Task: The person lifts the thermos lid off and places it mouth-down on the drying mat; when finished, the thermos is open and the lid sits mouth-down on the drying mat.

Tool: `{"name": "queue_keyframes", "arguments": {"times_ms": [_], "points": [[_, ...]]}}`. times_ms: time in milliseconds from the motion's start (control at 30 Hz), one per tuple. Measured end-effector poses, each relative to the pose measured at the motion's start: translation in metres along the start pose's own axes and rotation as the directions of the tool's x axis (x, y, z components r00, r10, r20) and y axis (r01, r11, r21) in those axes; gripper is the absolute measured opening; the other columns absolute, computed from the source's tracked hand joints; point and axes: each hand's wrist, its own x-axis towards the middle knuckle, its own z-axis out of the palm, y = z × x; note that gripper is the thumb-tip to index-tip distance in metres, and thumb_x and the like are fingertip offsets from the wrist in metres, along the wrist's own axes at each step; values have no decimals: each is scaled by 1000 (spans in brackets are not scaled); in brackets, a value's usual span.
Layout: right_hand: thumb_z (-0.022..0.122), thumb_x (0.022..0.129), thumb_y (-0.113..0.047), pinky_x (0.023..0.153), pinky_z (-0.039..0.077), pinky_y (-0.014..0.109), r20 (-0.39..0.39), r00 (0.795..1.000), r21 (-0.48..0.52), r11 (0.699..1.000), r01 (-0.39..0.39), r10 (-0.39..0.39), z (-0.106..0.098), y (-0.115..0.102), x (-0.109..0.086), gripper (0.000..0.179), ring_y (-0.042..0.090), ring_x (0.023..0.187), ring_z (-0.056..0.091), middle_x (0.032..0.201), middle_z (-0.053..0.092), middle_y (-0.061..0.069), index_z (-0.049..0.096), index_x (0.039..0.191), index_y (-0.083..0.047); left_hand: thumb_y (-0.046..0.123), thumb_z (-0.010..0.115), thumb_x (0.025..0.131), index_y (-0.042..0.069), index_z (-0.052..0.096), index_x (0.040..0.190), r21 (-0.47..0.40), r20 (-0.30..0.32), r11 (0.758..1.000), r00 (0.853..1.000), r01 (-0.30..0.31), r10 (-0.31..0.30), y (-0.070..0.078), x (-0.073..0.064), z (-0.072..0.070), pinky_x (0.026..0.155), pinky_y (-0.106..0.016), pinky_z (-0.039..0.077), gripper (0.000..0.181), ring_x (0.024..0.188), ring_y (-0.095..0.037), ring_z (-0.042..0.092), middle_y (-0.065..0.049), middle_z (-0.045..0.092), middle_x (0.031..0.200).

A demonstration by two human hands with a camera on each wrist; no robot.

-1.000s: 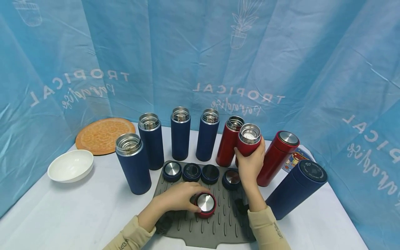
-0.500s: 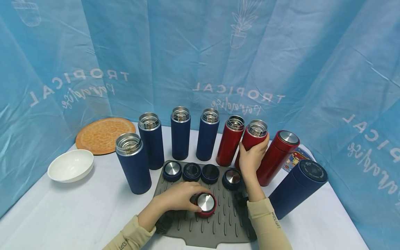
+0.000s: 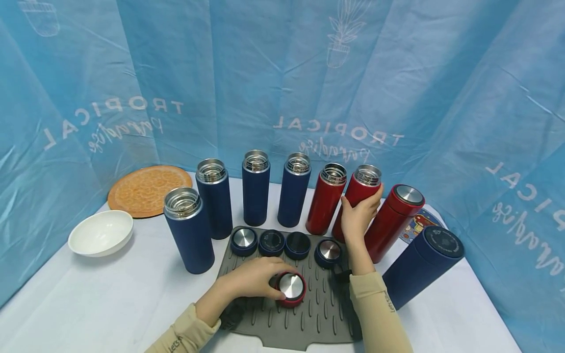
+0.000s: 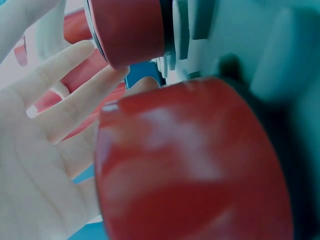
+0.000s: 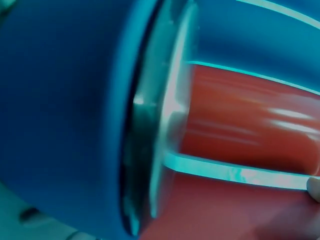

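My left hand (image 3: 253, 277) rests over the dark drying mat (image 3: 269, 318), thumb and finger around a red lid with a silver top (image 3: 292, 287). Two red lids appear in the left wrist view: a large near one (image 4: 190, 165) and a farther one (image 4: 130, 30) by the fingertips. My right hand (image 3: 359, 218) grips an uncapped red thermos bottle (image 3: 362, 190) standing beside another uncapped red thermos (image 3: 325, 203). In the right wrist view, only a fingertip (image 5: 314, 189) shows at the red bottle, with a blue lid (image 5: 65, 110) filling the left.
Several open blue thermoses (image 3: 255, 196) stand along the back and left. Blue lids (image 3: 297, 245) line the mat's far edge. A capped red thermos (image 3: 388, 228) and capped blue thermos (image 3: 421, 267) stand right. A white bowl (image 3: 101, 234) and an orange round mat (image 3: 150, 191) lie left.
My right hand has moved the red thermos back and to the right, and it now stands more upright between the other red ones. The left hand has stayed in place.
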Motion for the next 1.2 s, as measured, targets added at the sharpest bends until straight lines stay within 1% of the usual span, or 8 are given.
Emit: {"name": "queue_keyframes", "arguments": {"times_ms": [167,267,433,533,667,833,1033,1200], "points": [[70,81,-11,104,24,52,-10,1000,-5,1000,18,-18,3,3,2,93,35,130,20,144,21,18,4,147,-16,32,74,77,23,58,125,3,3,1000,1000,-1,1,0,0,0,86,-29,47,52,103,-6,55,8,59,113],[69,81,-9,104,24,52,-19,1000,-15,1000,17,-17,4,8,3,93,36,130,19,144,21,18,5,147,-16,32,74,77,24,58,125,4,4,1000,1000,-2,2,0,0,1,86,-29,48,51,103,-6,55,8,59,113],[67,83,-10,108,18,53,-16,1000,-13,1000,-26,26,3,13,5,93,34,135,13,147,15,18,1,147,-15,32,74,77,24,58,124,11,9,1000,1000,1,-1,1,-1,1,85,-29,48,51,105,-8,55,7,59,115],[66,84,-12,109,15,53,-8,999,-20,999,-33,33,3,12,5,93,33,138,10,149,10,19,-2,147,-15,32,74,77,24,58,125,18,8,1000,1000,5,-5,2,-1,0,85,-29,48,51,106,-8,55,6,59,117],[66,84,-12,108,17,53,-14,999,-30,999,-37,37,4,10,5,93,35,137,11,149,10,19,-3,147,-14,32,74,77,24,58,125,15,11,1000,1000,10,-10,2,-1,0,85,-29,48,51,105,-8,55,6,59,117],[66,84,-13,107,20,54,-32,999,-21,999,-43,42,5,10,3,95,35,136,14,149,10,18,-4,148,-16,32,74,77,24,58,125,12,14,1000,1000,10,-10,3,-1,-1,85,-29,48,52,104,-7,55,6,59,116],[68,82,-17,107,23,52,-37,999,2,1000,-18,18,4,7,-2,99,30,138,12,151,7,13,-7,148,-21,32,74,77,23,58,125,18,15,1000,1000,16,-16,4,-1,-2,84,-29,48,52,102,-7,55,6,59,115],[67,83,-19,109,20,48,-52,998,-10,1000,19,-19,0,-2,-11,98,24,140,8,153,4,9,-6,148,-21,33,74,77,23,58,125,16,22,1000,1000,21,-22,5,-1,-3,84,-29,48,52,102,-7,55,6,59,115]]}}
